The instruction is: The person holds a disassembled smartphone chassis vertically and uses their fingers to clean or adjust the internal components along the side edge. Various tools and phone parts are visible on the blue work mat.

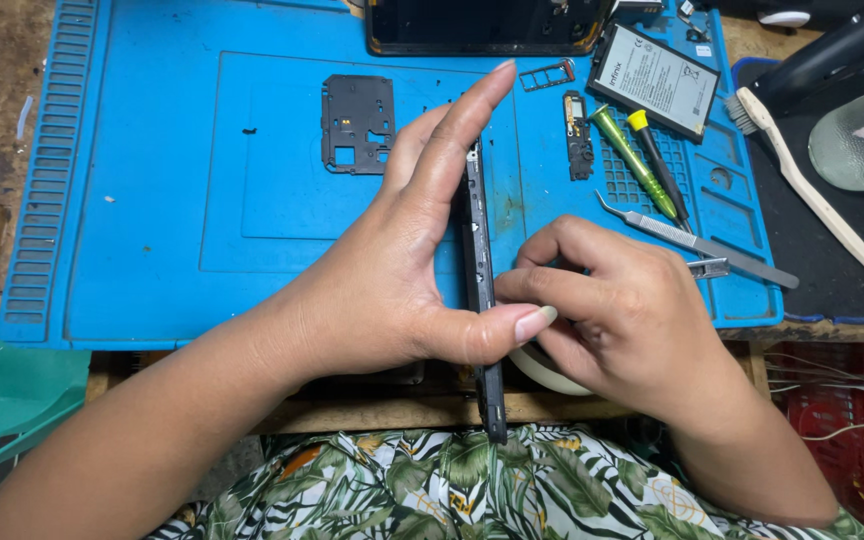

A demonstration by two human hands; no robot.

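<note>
Gripping a dark phone frame (pixel 480 290) on edge, the left hand (pixel 407 270) clamps it between thumb, which crosses the near part, and flat extended fingers along the far part. Frame stands on its thin side; long axis runs away from the person, far end toward the mat's top, near end overhanging the desk edge above the leaf-print clothing (pixel 512 490).

Right hand (pixel 622 315) is curled, fingertips pinched against the frame's right face about midway; a pale ring, possibly a tape roll (pixel 542 368), shows under its palm. Whether the fingers pinch something small I cannot tell.

Both hands sit at the near edge of the blue work mat (pixel 152 230). Left half of the mat lies open, wide room there; only a dark cover plate (pixel 357 122) rests beyond the left fingers.

Right side is crowded: metal tweezers (pixel 697 243) just beyond the right knuckles, two screwdrivers, green-handled (pixel 634 162) and yellow-capped (pixel 658 165), side by side, a small dark board (pixel 578 135), a SIM tray (pixel 547 74), a flat battery (pixel 655 80). A dark phone body (pixel 487 25) lies at the mat's far edge. Off the mat to the right lies a white brush (pixel 812 190).
</note>
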